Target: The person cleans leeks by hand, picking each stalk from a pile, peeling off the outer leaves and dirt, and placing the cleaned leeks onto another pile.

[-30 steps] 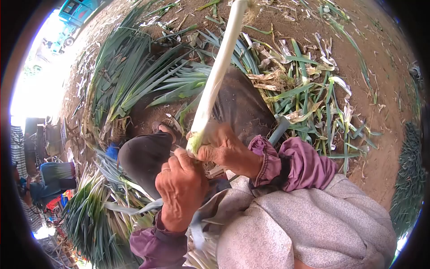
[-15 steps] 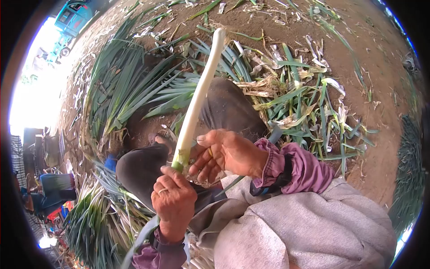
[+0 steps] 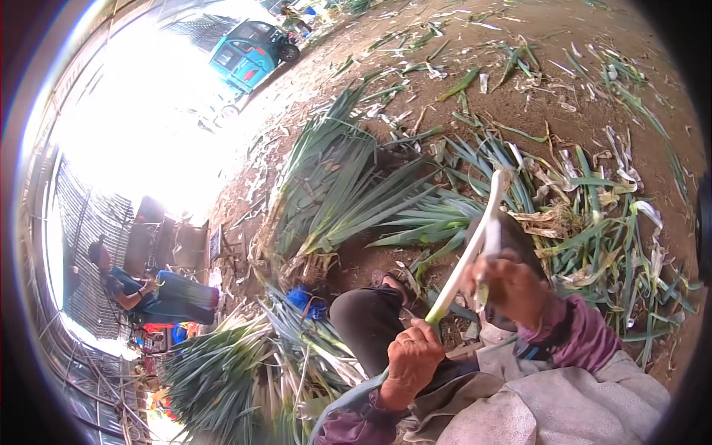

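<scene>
My left hand (image 3: 414, 363) is closed around the green part of a leek (image 3: 467, 256). The leek's long white shaft slants up and away to its root end, and its green leaves trail below my wrist. Beside the shaft, my right hand (image 3: 515, 291) is smeared by motion. Its fingers look closed on a pale strip of leek skin (image 3: 492, 236) that stands close along the shaft. Whether the strip is still joined to the leek I cannot tell.
Leafy leeks (image 3: 334, 178) lie ahead on the soil, and a bundle of leeks (image 3: 222, 371) lies at the left. Leaf trimmings (image 3: 593, 237) are scattered to the right. A blue tangle (image 3: 305, 302) sits near my knee. Farther off are a seated person (image 3: 133, 289) and a turquoise three-wheeler (image 3: 245, 59).
The view has swung left, bringing the seated person and more of the vehicle into sight. My right hand has gone from loose fingers beside the leek to a pale strip along its shaft.
</scene>
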`<state>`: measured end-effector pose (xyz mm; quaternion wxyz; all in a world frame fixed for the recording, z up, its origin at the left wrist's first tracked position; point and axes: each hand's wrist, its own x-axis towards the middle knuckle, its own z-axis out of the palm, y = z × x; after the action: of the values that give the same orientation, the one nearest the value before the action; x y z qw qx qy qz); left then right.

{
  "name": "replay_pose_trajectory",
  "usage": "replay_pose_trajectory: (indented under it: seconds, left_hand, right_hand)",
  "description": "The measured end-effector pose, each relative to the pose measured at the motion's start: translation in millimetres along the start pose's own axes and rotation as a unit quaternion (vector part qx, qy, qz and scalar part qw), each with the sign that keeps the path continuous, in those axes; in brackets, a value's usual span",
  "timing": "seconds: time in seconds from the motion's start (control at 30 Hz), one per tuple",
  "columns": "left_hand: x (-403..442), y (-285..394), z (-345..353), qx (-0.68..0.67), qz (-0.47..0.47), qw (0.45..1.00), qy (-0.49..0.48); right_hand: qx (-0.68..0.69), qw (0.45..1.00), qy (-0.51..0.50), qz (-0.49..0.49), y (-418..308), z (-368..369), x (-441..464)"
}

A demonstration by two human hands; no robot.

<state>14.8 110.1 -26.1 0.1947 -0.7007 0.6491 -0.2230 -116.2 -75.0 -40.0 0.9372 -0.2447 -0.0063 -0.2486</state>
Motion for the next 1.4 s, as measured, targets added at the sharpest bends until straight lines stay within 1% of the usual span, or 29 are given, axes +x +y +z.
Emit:
replay_pose_trajectory:
  seconds: [0.07, 0.1, 0.17, 0.2, 0.23, 0.27, 0.3, 0.37, 0.4, 0.43, 0.47, 0.5, 0.53, 0.57, 0.63, 0.67, 0.7, 0.73, 0.77, 0.8, 0.83, 0.9, 0.93, 1.0, 1.07, 1.17, 1.27, 1.33, 1.4]
  left_hand:
    - [-3.9, -2.4, -0.4, -0.010, 0.002, 1.000, -0.009]
    - [-6.4, -1.0, 0.4, -0.010, 0.003, 1.000, -0.011]
    - [-11.9, 0.9, -1.5, -0.013, 0.016, 1.000, 0.005]
    - [-15.6, 2.2, -2.7, -0.016, 0.023, 1.000, 0.011]
    - [-19.5, 2.8, -2.9, -0.015, 0.034, 0.999, 0.020]
    - [-23.3, 3.7, -2.4, -0.018, 0.035, 0.999, 0.021]
    - [-27.9, 4.7, -1.9, -0.022, 0.035, 0.999, 0.022]
    - [-40.4, 4.7, 3.2, -0.025, 0.040, 0.999, 0.023]
    - [-48.5, 1.2, 5.2, -0.040, 0.029, 0.998, 0.027]
    - [-57.2, -3.9, 7.1, -0.059, 0.022, 0.998, 0.031]
    - [-63.8, -5.7, 9.5, -0.088, 0.020, 0.995, 0.038]
    - [-70.7, -6.9, 9.8, -0.108, -0.010, 0.994, -0.007]
    - [-77.2, -8.0, 9.8, -0.131, -0.033, 0.989, -0.056]
    - [-80.9, -10.4, 13.4, -0.162, -0.039, 0.985, -0.048]
    - [-80.6, -9.3, 17.8, -0.209, -0.047, 0.976, -0.032]
    - [-76.2, -7.9, 17.2, -0.219, -0.051, 0.974, -0.020]
    - [-74.3, -5.1, 18.1, -0.253, -0.049, 0.966, -0.023]
    - [-70.5, -4.4, 19.3, -0.279, -0.052, 0.959, -0.022]
    - [-67.9, -6.4, 20.0, -0.299, -0.057, 0.952, -0.021]
    - [-66.2, -7.6, 19.9, -0.309, -0.056, 0.949, -0.022]
    - [-64.1, -8.1, 19.7, -0.318, -0.056, 0.946, -0.022]
    - [-63.0, -9.9, 18.2, -0.321, -0.064, 0.945, -0.025]
    - [-64.5, -10.7, 16.4, -0.315, -0.072, 0.946, -0.028]
    - [-69.0, -9.0, 13.8, -0.302, -0.079, 0.950, -0.026]
    - [-75.4, -7.3, 13.2, -0.286, -0.073, 0.955, -0.016]
    - [-87.0, 4.7, 11.2, -0.221, -0.096, 0.970, -0.010]
    - [-101.3, 14.9, 11.1, -0.174, -0.096, 0.980, 0.005]
    - [-108.6, 19.2, 11.4, -0.148, -0.104, 0.983, 0.014]
    - [-113.9, 20.9, 11.6, -0.126, -0.105, 0.986, 0.029]
  right_hand:
    - [-0.152, 0.983, -0.041, -0.094, -24.4, 19.5, 4.1]
    - [-0.222, 0.965, -0.030, -0.134, -34.4, 26.8, 3.7]
    - [-0.418, 0.883, 0.006, -0.214, -49.0, 34.3, 3.6]
    - [-0.510, 0.825, 0.032, -0.242, -57.0, 40.1, 3.8]
    - [-0.596, 0.739, 0.014, -0.315, -63.7, 37.8, 9.0]
    - [-0.669, 0.638, -0.006, -0.381, -73.8, 32.3, 15.2]
    - [-0.727, 0.526, -0.025, -0.441, -85.5, 24.9, 21.6]
    - [-0.766, 0.406, -0.020, -0.497, -121.6, -11.2, 32.9]
    - [-0.771, 0.388, 0.014, -0.504, -148.0, -33.9, 38.6]
    - [-0.822, 0.253, 0.114, -0.498, -176.9, -55.7, 37.0]
    - [-0.858, 0.224, 0.240, -0.395, -214.1, -88.3, 30.6]
    - [-0.872, 0.179, 0.363, -0.275, -245.3, -117.3, 21.2]
    - [-0.870, 0.176, 0.404, -0.223, -264.4, -140.4, 15.1]
    - [-0.864, 0.169, 0.443, -0.169, -276.4, -161.6, -1.5]
    - [-0.891, 0.136, 0.412, -0.137, -255.7, -160.5, -18.3]
    - [-0.884, 0.225, 0.405, -0.059, -242.2, -150.5, -16.0]
    - [-0.901, 0.217, 0.332, -0.176, -219.8, -160.0, -18.2]
    - [-0.881, 0.295, 0.334, -0.157, -189.1, -126.8, -10.6]
    - [-0.852, 0.383, 0.291, -0.207, -168.3, -125.4, -6.0]
    - [-0.831, 0.464, 0.274, -0.136, -148.8, -112.5, -3.0]
    - [-0.785, 0.550, 0.240, -0.154, -125.6, -103.3, 1.3]
    - [-0.724, 0.631, 0.212, -0.182, -89.4, -85.8, 11.7]
    - [-0.710, 0.634, 0.175, -0.250, -70.0, -94.9, 21.2]
    - [-0.680, 0.680, 0.125, -0.244, -45.4, -95.2, 34.0]
    - [-0.639, 0.756, 0.105, -0.097, -36.5, -65.9, 39.0]
    - [-0.755, 0.640, 0.121, -0.077, -26.1, -34.1, 45.7]
    - [-0.730, 0.648, 0.157, -0.148, -7.2, -34.2, 47.9]
    - [-0.725, 0.647, 0.165, -0.170, 2.4, -35.0, 45.8]
    - [-0.741, 0.625, 0.169, -0.178, 10.0, -36.8, 47.5]
